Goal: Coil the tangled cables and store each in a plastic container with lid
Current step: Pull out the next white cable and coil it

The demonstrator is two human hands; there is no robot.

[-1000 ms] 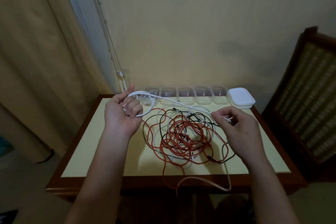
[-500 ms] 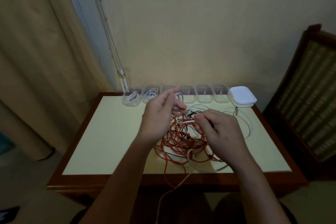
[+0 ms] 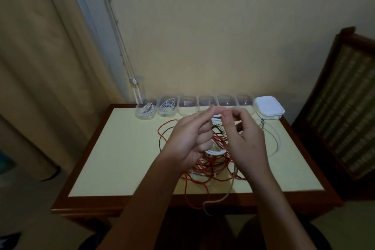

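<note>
Red and black tangle [image 3: 211, 166]: heaped mid-counter [image 3: 121, 158], directly under both hands; two strands droop over the near edge.
White cable [image 3: 216, 151]: loop hangs below the left hand, above the tangle.
Left hand [image 3: 188, 138]: raised, fingers curled round the white cable.
Right hand [image 3: 247, 138]: raised, fingertips pinching the same cable, meeting the left fingertips.
Containers [image 3: 187, 105]: clear row along the far edge; the two leftmost hold coiled white cables.
Lids [image 3: 268, 107]: white stack at the row's right end.

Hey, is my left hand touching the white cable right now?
Touching. The head view shows the left hand curled round the white cable, its loop emerging below the fingers.
</note>
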